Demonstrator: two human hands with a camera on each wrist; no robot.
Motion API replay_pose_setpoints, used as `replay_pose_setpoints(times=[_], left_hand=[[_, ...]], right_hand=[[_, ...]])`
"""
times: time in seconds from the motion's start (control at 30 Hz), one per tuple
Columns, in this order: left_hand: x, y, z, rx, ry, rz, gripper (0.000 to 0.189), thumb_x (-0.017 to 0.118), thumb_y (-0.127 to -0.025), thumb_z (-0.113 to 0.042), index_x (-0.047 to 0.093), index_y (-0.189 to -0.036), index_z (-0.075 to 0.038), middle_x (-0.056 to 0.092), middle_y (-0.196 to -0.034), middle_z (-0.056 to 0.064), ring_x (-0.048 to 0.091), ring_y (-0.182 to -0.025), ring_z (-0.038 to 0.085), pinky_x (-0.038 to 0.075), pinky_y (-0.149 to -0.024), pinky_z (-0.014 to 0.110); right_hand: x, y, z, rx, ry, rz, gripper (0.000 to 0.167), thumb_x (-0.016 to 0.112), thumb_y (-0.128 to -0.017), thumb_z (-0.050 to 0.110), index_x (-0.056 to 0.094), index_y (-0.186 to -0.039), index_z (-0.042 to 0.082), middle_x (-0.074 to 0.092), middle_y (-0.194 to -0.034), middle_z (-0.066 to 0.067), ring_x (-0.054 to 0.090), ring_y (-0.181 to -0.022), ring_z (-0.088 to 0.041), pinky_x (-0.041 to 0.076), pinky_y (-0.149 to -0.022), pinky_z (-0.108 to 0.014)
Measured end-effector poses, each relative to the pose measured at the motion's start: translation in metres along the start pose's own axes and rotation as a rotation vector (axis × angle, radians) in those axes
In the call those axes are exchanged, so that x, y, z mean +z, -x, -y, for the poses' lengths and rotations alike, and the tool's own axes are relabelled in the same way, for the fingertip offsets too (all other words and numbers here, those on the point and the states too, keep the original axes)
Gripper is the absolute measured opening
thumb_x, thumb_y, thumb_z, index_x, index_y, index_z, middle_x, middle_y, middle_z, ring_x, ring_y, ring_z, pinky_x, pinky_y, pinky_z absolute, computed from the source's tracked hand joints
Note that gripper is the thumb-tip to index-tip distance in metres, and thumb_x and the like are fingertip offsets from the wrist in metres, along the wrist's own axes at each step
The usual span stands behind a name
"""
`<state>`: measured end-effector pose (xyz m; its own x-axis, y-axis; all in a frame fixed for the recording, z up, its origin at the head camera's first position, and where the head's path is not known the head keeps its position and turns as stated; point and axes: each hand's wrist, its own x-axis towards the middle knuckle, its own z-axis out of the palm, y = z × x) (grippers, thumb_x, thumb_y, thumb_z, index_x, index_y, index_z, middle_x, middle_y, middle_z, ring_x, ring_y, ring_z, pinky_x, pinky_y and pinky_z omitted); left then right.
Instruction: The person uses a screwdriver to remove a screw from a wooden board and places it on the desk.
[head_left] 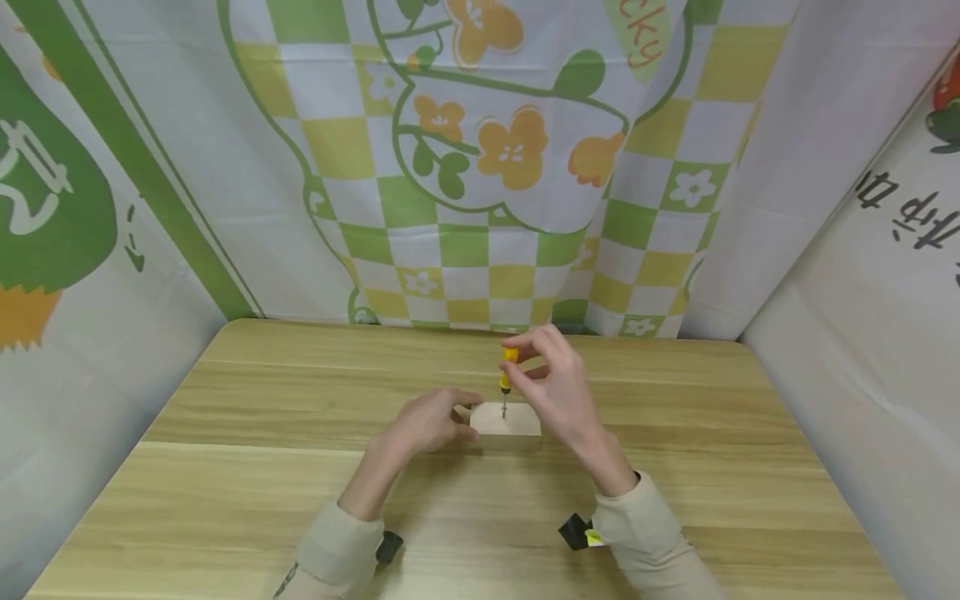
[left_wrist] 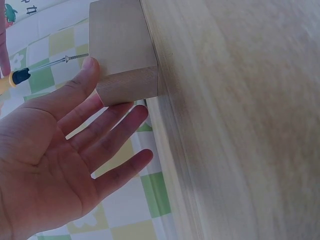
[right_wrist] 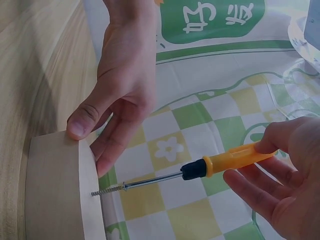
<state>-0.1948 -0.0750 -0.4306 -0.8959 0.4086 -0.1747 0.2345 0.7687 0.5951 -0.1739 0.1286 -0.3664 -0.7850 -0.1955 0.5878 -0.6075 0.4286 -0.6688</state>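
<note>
A pale wooden block (head_left: 506,427) with rounded upper corners lies on the table. My left hand (head_left: 431,421) holds its left end, with the thumb (left_wrist: 89,67) on the near side and the fingers behind. A screw (right_wrist: 107,191) stands in the block's top face, most of its thread showing. The metal shaft of a yellow screwdriver (right_wrist: 235,159) with a black collar meets the screw head. My right hand (head_left: 558,383) pinches the yellow handle between thumb and fingers, above the block.
The wood-grain table (head_left: 285,483) stretches around the block to both sides. A checked, flower-printed curtain (head_left: 465,250) hangs behind the table's back edge. White printed sheets (head_left: 847,333) flank the table. Black wrist devices (head_left: 576,532) sit at both sleeves.
</note>
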Motion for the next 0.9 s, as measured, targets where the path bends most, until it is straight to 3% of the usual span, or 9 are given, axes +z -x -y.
replay_pose_setpoints(times=[0.23,0.4,0.57,0.9], left_hand=[[0.0013,0.0,0.0012,-0.009,0.006,0.005,0.055,0.08,-0.084,-0.029,0.062,-0.135,-0.022,0.07,-0.125,0.005,0.071,-0.102,0.019,0.055,-0.088,0.048],[0.0011,0.0003,0.001,-0.011,0.004,0.002,0.055,0.08,-0.084,-0.029,0.062,-0.135,-0.022,0.071,-0.123,0.006,0.071,-0.102,0.02,0.053,-0.091,0.049],[0.0007,0.001,0.0003,-0.011,0.004,0.004,0.054,0.079,-0.084,-0.029,0.062,-0.135,-0.022,0.071,-0.124,0.006,0.071,-0.103,0.021,0.052,-0.093,0.052],[0.0005,0.0006,0.0,-0.018,0.004,0.002,0.054,0.079,-0.085,-0.029,0.062,-0.135,-0.022,0.072,-0.122,0.005,0.071,-0.103,0.02,0.052,-0.092,0.052]], right_hand=[[-0.0007,0.001,0.0023,0.011,-0.018,0.031,0.03,0.063,-0.086,-0.009,0.07,-0.111,0.008,0.068,-0.11,-0.006,0.067,-0.096,-0.02,0.06,-0.07,-0.027],[0.0003,0.0011,0.001,0.005,-0.043,0.046,0.027,0.069,-0.087,-0.004,0.07,-0.112,0.006,0.063,-0.116,-0.008,0.064,-0.098,-0.021,0.06,-0.071,-0.029],[0.0019,0.0012,-0.0011,-0.006,-0.034,0.003,0.02,0.076,-0.087,0.004,0.072,-0.106,0.009,0.057,-0.108,-0.007,0.061,-0.092,-0.019,0.06,-0.068,-0.028],[0.0022,0.001,0.002,0.002,-0.032,0.004,0.027,0.067,-0.088,-0.005,0.069,-0.111,0.009,0.065,-0.108,-0.005,0.066,-0.096,-0.019,0.059,-0.069,-0.03]])
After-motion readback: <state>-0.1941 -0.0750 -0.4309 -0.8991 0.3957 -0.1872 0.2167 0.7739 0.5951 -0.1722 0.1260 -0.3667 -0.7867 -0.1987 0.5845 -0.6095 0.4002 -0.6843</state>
